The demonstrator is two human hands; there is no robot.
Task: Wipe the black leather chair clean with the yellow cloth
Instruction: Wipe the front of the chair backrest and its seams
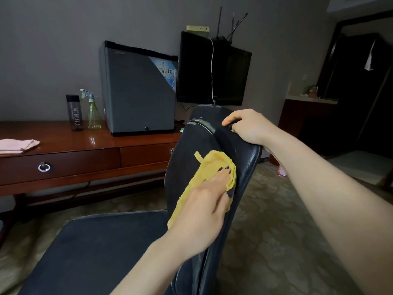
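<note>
Left-hand grip: the left hand [204,201] is laid flat on the yellow cloth [209,165] with fingers straight and together. Nothing is clasped; the cloth is pressed against the backrest [185,150] of the black leather chair [248,165].
Right-hand grip: the right hand [248,126] is curled round the top edge of the backrest, which is held fast.
Yellow cloth: it is spread, rumpled, on the front face of the backrest at about mid-height. It is partly covered by the left hand, and a small tag is shown at its upper edge.
Chair: worn grey patches are seen near the top of the backrest, and the seat [102,248] is seen at lower left.
Desk: a wooden desk [85,143] with a ring-pull drawer is set against the wall behind the chair.
On the desk: a folded pink cloth [18,144], a dark bottle [74,112], a green spray bottle [93,111] and a grey mini fridge [138,92] are ranged from left to right.
Wall: a dark television [212,69] is mounted just right of the fridge.
Floor: it is covered by a patterned carpet [276,231].
</note>
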